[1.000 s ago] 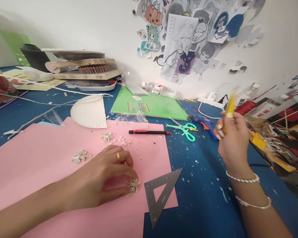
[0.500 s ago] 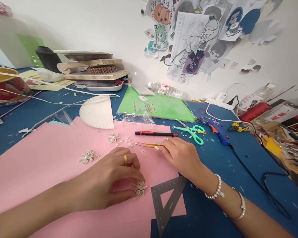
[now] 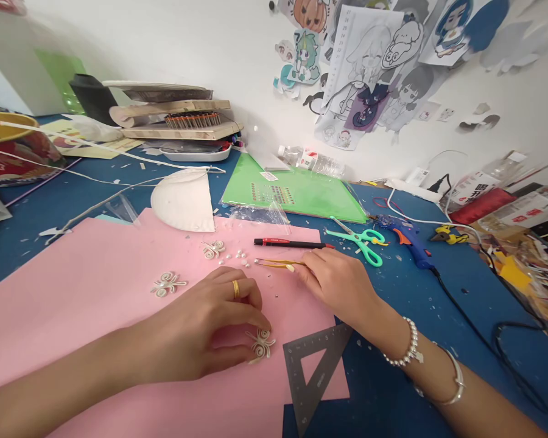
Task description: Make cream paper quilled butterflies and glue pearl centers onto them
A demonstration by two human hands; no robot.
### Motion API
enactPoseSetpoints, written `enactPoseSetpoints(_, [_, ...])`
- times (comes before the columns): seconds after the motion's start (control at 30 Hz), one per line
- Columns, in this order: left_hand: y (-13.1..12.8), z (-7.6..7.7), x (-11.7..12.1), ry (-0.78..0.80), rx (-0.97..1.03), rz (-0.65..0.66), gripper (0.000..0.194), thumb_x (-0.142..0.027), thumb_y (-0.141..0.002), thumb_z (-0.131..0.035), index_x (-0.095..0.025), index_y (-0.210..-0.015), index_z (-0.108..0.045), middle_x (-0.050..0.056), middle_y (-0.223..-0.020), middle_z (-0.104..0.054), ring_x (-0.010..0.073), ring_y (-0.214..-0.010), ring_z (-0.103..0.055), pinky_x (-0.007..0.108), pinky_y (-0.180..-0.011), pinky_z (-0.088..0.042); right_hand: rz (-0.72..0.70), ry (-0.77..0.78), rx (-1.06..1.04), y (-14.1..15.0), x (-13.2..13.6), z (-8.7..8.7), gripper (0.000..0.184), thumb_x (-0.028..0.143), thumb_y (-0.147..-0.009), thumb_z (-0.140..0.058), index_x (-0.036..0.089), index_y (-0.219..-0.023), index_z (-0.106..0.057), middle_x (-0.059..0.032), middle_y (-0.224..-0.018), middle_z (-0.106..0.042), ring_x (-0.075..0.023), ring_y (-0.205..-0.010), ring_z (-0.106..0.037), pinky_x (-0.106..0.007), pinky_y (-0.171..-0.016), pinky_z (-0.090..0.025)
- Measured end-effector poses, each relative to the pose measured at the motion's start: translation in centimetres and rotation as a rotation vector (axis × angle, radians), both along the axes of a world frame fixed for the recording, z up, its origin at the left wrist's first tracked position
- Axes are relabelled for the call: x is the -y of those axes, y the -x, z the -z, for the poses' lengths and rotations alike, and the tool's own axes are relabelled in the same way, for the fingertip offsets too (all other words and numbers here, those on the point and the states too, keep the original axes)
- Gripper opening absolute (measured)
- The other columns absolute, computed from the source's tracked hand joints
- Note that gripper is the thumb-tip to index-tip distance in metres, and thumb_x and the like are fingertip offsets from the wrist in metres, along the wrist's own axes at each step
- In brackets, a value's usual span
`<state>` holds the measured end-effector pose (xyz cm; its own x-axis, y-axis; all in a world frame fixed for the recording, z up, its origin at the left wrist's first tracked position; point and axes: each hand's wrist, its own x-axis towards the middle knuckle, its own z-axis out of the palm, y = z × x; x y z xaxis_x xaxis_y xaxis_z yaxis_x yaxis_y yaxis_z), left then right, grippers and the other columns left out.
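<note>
My left hand (image 3: 205, 328) rests on the pink paper sheet (image 3: 73, 316), thumb and fingers pinched on a small white curled paper ornament (image 3: 261, 344). My right hand (image 3: 335, 283) grips yellow tweezers (image 3: 278, 263), whose tips point left toward a cluster of small white beads (image 3: 237, 257). Two more curled ornaments lie on the sheet, one near the beads (image 3: 212, 248) and one further left (image 3: 168, 283). A red and black pencil (image 3: 292, 244) lies just beyond the tweezers.
A grey set square (image 3: 313, 371) overlaps the sheet's right corner. Teal scissors (image 3: 360, 238), a blue glue gun (image 3: 408, 240) with cable, a green sheet (image 3: 296, 194), a white paper fan shape (image 3: 182, 201) and a water bottle (image 3: 310, 161) lie beyond. Clutter fills the right edge.
My right hand came down from the air at the right and brought the yellow tweezers to the sheet beside the beads. My left hand stayed on the ornament.
</note>
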<state>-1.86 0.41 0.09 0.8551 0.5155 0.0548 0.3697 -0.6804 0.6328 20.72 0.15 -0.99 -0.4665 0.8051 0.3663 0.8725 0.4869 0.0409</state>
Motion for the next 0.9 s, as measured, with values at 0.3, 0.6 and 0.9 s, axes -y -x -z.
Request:
enactPoseSetpoints(0.3, [0.07, -0.22, 0.04, 0.031, -0.03, -0.001, 0.015, -0.026, -0.081, -0.058, -0.026, -0.094, -0.066, 0.003, -0.086, -0.057, 0.0183, -0.082, -0.052, 0.029, -0.076, -0.04, -0.011, -0.092, 0.083, 0.43, 0.11, -0.44, 0.034, 0.024, -0.092, -0.037, 0.015, -0.068, -0.058, -0.0041, -0.06, -0.059, -0.0134, -0.058, -0.053, -0.026, -0.047, -0.024])
enactPoseSetpoints(0.6, [-0.07, 0.1, -0.03, 0.03, 0.028, -0.022, 0.014, -0.027, -0.08, -0.06, -0.027, -0.091, -0.067, 0.002, -0.084, -0.057, 0.0187, -0.08, -0.053, 0.03, -0.075, -0.04, -0.062, -0.141, 0.137, 0.27, -0.27, -0.53, 0.033, 0.023, -0.092, -0.038, 0.015, -0.066, -0.057, -0.0036, -0.058, -0.056, -0.0136, -0.056, -0.05, -0.027, -0.046, -0.024])
enactPoseSetpoints(0.9, [-0.01, -0.15, -0.26, 0.029, -0.012, 0.005, 0.014, -0.027, -0.081, -0.058, -0.027, -0.093, -0.067, 0.003, -0.086, -0.058, 0.0181, -0.08, -0.053, 0.029, -0.074, -0.041, -0.104, -0.215, 0.108, 0.18, -0.38, -0.54, 0.037, 0.022, -0.093, -0.036, 0.017, -0.061, -0.056, -0.0025, -0.054, -0.056, -0.013, -0.054, -0.049, -0.027, -0.047, -0.025])
